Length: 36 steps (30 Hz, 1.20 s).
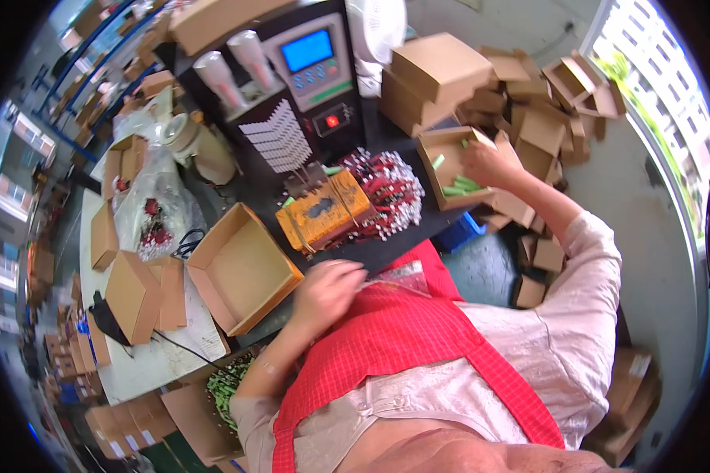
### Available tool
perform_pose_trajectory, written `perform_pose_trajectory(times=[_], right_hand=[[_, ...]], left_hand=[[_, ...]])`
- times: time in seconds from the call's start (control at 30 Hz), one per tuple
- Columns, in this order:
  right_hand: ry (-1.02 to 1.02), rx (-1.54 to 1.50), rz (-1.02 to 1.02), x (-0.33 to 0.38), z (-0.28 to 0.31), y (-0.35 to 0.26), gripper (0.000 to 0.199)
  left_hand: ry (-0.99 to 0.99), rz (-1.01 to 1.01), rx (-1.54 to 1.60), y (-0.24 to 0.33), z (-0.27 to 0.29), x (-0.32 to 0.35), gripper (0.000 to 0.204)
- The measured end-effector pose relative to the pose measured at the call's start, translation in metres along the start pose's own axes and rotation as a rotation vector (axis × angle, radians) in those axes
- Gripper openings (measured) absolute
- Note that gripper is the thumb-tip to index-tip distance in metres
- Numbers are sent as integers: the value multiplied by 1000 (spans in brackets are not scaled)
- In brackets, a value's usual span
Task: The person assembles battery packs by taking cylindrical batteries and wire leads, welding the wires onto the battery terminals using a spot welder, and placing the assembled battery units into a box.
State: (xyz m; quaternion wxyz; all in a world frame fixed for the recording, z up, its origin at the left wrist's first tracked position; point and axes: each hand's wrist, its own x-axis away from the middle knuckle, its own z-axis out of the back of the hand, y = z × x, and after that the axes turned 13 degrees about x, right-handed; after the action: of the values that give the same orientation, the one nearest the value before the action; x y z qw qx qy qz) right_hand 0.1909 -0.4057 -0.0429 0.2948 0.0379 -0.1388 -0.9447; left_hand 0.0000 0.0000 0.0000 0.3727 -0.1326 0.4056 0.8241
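Note:
My right hand (487, 163) reaches into a small cardboard box (442, 197) holding several light green strips (461, 187). Its fingers curl down among them; whether one is pinched is hidden. My left hand (329, 293) is at the bench's front edge, by my red apron. Its fingers are bent together and slightly blurred, and anything in them is too small to make out. Just ahead sits a worn orange block (323, 213) bound with a band, in front of a dark machine (347, 146). A heap of red wires with white ends (390, 193) lies beside the block.
An open cardboard box (244, 268) stands left of the block. Beyond it are a clear plastic bag (154, 213) with red wire pieces and a cream jug (201, 150). Stacked cartons (434, 71) rise at the far right. Green parts (227, 390) fill a box at lower left.

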Motion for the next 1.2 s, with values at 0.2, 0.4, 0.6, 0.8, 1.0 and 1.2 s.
perform_pose_trajectory(times=[0.2,0.4,0.6,0.8,1.0,1.2], right_hand=[[-115,497,233,-10,-24,30,25],[-352,354,23,-13,17,-10,23],[-426,293,-33,-19,44,-17,26],[-348,204,-39,-39,35,-16,25],[-131,37,-89,-52,20,4,25],[60,-438,-78,-49,55,15,27]], left_hand=[[-108,-238,-2,-36,-122,-146,39],[-217,-241,-115,-70,-171,-178,32],[-56,-183,-205,-49,-177,-179,31],[-35,-104,-274,-52,-169,-178,29],[-33,-59,-160,-56,-167,-178,29],[217,251,342,-59,-156,-196,84]])
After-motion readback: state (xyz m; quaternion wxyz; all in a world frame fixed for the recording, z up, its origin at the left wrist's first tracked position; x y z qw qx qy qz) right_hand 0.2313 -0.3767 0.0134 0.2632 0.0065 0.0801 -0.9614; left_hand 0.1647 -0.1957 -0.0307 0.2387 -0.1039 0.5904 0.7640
